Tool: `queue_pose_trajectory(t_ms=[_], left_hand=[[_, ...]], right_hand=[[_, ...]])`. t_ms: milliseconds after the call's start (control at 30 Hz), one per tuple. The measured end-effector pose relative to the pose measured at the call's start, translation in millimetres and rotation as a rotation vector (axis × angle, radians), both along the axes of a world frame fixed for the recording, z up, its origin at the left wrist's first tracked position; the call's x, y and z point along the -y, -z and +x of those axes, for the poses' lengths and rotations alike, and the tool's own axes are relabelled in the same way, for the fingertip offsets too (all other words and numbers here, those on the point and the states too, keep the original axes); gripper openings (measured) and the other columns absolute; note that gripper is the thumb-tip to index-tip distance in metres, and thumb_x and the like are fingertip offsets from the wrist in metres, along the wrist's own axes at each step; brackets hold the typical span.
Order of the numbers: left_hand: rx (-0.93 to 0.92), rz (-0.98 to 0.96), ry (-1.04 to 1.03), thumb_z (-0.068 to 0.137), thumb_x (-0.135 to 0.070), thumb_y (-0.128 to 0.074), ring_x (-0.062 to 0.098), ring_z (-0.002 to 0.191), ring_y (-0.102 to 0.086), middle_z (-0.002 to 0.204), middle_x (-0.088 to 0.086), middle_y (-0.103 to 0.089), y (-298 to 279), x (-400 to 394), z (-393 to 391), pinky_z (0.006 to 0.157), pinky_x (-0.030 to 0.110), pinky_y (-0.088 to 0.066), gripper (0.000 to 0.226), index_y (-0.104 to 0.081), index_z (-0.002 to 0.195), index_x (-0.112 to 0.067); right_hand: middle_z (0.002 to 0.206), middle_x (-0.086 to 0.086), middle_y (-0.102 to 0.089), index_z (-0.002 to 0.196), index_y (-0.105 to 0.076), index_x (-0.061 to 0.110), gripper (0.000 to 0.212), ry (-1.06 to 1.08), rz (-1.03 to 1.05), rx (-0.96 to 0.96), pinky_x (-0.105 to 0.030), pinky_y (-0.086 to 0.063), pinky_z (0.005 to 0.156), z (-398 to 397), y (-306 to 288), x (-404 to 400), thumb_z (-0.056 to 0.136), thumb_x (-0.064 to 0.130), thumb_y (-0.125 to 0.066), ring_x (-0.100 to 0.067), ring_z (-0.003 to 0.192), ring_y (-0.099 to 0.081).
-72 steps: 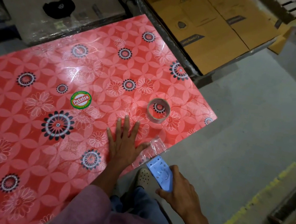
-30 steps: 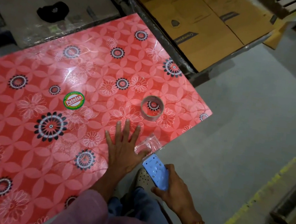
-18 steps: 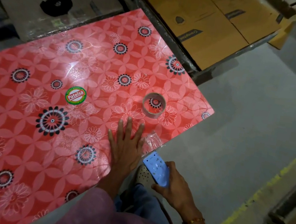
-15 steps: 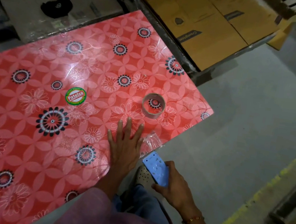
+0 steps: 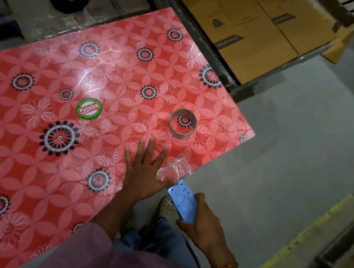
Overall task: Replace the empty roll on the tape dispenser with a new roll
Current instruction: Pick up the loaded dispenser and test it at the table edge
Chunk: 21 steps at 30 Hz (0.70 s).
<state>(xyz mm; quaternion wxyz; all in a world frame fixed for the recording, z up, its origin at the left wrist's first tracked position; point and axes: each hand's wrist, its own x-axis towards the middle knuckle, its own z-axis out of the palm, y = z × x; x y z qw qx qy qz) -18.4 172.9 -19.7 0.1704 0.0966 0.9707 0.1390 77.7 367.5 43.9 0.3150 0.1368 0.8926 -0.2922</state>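
An empty cardboard tape core (image 5: 182, 124) stands on the red flowered table (image 5: 30, 157) near its right corner. My left hand (image 5: 143, 173) lies flat on the table near the front edge, fingers spread and straight. A crumpled piece of clear tape (image 5: 174, 169) lies on the table at that hand's thumb side. My right hand (image 5: 202, 223) grips a light blue tape dispenser (image 5: 183, 200) just off the table's front edge, its toothed end against the clear tape. Whether the dispenser holds a roll is hidden.
A round green and red sticker (image 5: 89, 108) is stuck on the table. Flattened cardboard boxes (image 5: 256, 26) lie behind the table's far corner. A black cap (image 5: 68, 0) rests on a wrapped surface at the back left. Grey concrete floor with a yellow line (image 5: 293, 243) lies to the right.
My left hand's thumb has drawn in closer to the clear tape. The dispenser in my right hand has shifted only slightly; the view has wobbled.
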Motion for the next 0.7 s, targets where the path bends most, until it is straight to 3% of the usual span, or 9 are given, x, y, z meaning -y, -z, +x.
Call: queue_pose_trajectory(t_ms=[167,333,467,633,700], left_hand=[[0.011,-0.037,0.007,0.064,-0.097,-0.014,0.034,0.145,0.034,0.158,0.006,0.036,-2.2,-1.6,-1.2,0.111,0.069,0.017,0.107,0.019,0.15,-0.043],[-0.071,-0.032,-0.003,0.083,-0.084,-0.012,0.036,0.149,0.023,0.163,0.008,0.022,5.6,-0.7,0.4,0.113,0.071,0.008,0.085,0.012,0.153,-0.041],[-0.113,-0.049,-0.009,0.086,-0.081,-0.016,0.036,0.15,0.017,0.165,0.009,0.015,6.4,-1.7,3.2,0.114,0.07,0.005,0.083,0.005,0.155,-0.039],[-0.101,-0.055,-0.017,0.086,-0.08,-0.014,0.035,0.151,0.017,0.165,0.01,0.015,2.0,-4.0,2.6,0.114,0.07,0.004,0.082,0.003,0.155,-0.038],[-0.063,-0.039,-0.019,0.082,-0.084,-0.013,0.034,0.149,0.023,0.163,0.008,0.022,1.4,-3.5,1.1,0.113,0.07,0.008,0.087,0.007,0.154,-0.039]], right_hand=[[0.118,-0.001,-0.061,0.117,-0.031,0.029,0.061,-0.038,0.055,0.01,-0.039,-0.05,0.075,-3.4,-0.6,1.2,0.076,0.05,-0.07,-0.035,0.103,-0.063],[0.116,0.0,-0.061,0.111,-0.029,0.03,0.057,-0.05,0.04,0.03,-0.039,-0.049,0.075,-7.7,1.7,-0.3,0.076,0.05,-0.069,-0.034,0.101,-0.063],[0.112,0.0,-0.062,0.108,-0.029,0.03,0.054,-0.056,0.004,0.028,-0.038,-0.047,0.075,-9.2,3.2,-0.7,0.077,0.051,-0.067,-0.032,0.097,-0.063],[0.106,0.004,-0.06,0.118,-0.034,0.025,0.055,-0.075,-0.045,0.036,-0.033,-0.041,0.073,-17.8,6.5,-4.3,0.082,0.051,-0.067,-0.029,0.098,-0.064],[0.11,0.0,-0.06,0.124,-0.037,0.021,0.06,-0.138,-0.003,0.137,-0.032,-0.041,0.075,-12.6,17.5,-11.4,0.083,0.054,-0.066,-0.03,0.104,-0.063]])
